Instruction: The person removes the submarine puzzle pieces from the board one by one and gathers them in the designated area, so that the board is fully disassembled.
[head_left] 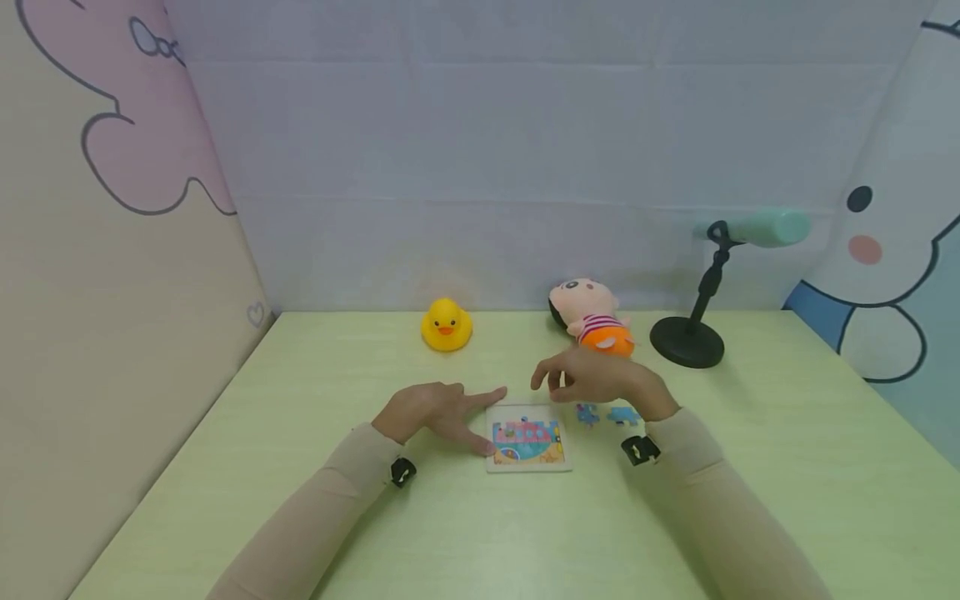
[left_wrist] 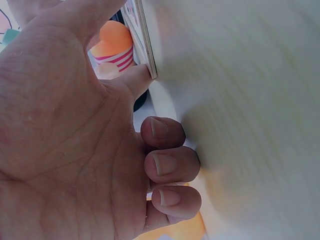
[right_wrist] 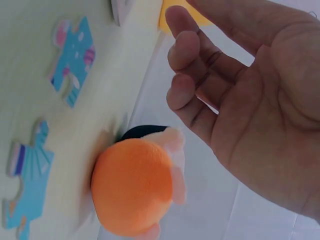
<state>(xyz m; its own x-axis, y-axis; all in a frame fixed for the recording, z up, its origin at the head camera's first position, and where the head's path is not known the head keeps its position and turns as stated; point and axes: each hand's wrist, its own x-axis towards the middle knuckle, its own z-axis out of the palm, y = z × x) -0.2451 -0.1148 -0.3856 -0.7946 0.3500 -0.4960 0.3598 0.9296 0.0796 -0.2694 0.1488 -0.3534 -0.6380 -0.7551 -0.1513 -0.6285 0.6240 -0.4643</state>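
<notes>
Square wooden jigsaw board (head_left: 528, 442) flat on pale green worktop (head_left: 750, 467); left hand (head_left: 435, 412) steadies edge. Right hand (head_left: 600, 379) loose, empty, above two blue puzzle pieces (head_left: 603, 414): thin, light, stiff; pinch edges.

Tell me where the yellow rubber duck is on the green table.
In the head view the yellow rubber duck sits at the far edge of the green table, by the back wall, left of the plush doll.
</notes>
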